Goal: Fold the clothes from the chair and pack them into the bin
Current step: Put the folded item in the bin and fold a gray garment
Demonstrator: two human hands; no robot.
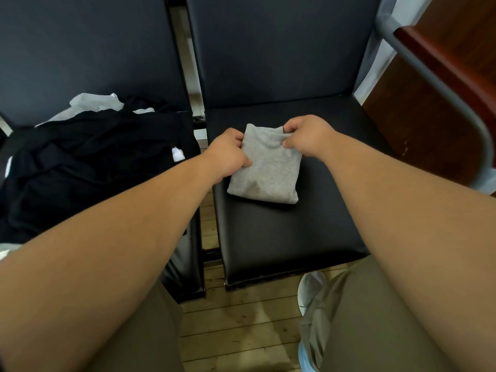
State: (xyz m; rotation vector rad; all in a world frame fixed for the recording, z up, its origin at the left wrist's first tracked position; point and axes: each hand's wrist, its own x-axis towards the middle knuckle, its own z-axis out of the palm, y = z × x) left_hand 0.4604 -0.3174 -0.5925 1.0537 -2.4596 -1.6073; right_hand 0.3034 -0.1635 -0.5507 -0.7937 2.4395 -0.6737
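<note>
A grey garment [265, 170], folded into a small thick rectangle, lies on the seat of the right black chair [281, 237]. My left hand [228, 154] grips its left edge, fingers curled over the cloth. My right hand [306, 135] pinches its far right corner. A heap of unfolded black clothes [88, 167] with white pieces [96, 103] covers the seat of the left black chair [80, 49]. No bin shows in this view.
A gap with wooden floor [241, 331] runs between and in front of the two chairs. A grey metal frame [442, 84] and a red-brown wooden panel [429, 124] stand at the right. My legs in olive trousers fill the bottom corners.
</note>
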